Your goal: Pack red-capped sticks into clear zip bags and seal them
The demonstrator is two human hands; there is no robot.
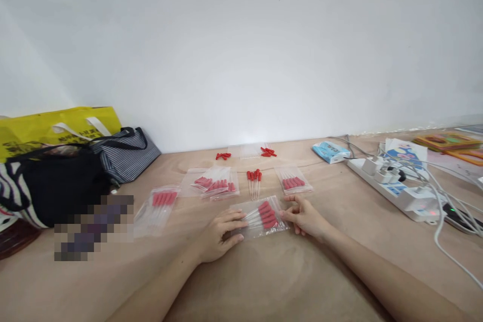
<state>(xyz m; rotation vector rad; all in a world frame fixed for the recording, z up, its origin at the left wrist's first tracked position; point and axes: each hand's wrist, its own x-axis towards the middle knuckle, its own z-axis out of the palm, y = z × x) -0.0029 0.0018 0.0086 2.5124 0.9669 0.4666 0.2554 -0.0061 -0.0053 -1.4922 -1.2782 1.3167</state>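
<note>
Flat before me lies a clear zip bag (253, 231) holding several droppers with red bulbs (268, 216), bulbs toward the right. My left hand (221, 235) rests at the bag's left end, fingers stretched over its edge and thumb apart. At the right edge, my right hand (305, 217) pinches the plastic between thumb and fingers. Just beyond the bag, several loose droppers (254, 181) lie side by side, red bulbs away from me. Another bag of droppers (293, 181) lies to their right. More filled bags (221, 183) overlap on their left, and one bag (160, 206) lies farther left.
Near the wall lie two groups of red bulbs (223, 155) with clear bags (249, 151) between. A striped bag (130, 153), a black bag (60, 181) and a yellow bag (75, 123) stand left. Right are a blue tissue pack (331, 152) and a power strip (392, 188) with cables.
</note>
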